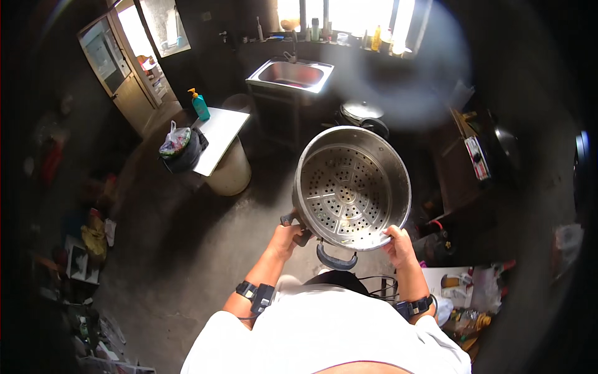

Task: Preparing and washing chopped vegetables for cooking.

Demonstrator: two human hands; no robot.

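A large round metal steamer pot [346, 194] with a perforated bottom is held out in front of me, its open top tilted towards me. My left hand [288, 238] grips a dark handle at the pot's lower left side. On the lower right, my right hand [398, 243] pinches the rim, thumb on the inner side. A grey loop handle [336, 258] juts from the pot's near side between my hands. Small bits of food or residue lie on the perforated bottom near the lower rim. What is under the pot is hidden.
A steel sink [292, 75] stands ahead below a window. To the left, a white board [224, 135] rests on a pale bin [231, 173], with a teal pump bottle [200, 106]. A lidded pan [362, 110] sits beyond the pot. Cluttered goods [460, 290] lie at right.
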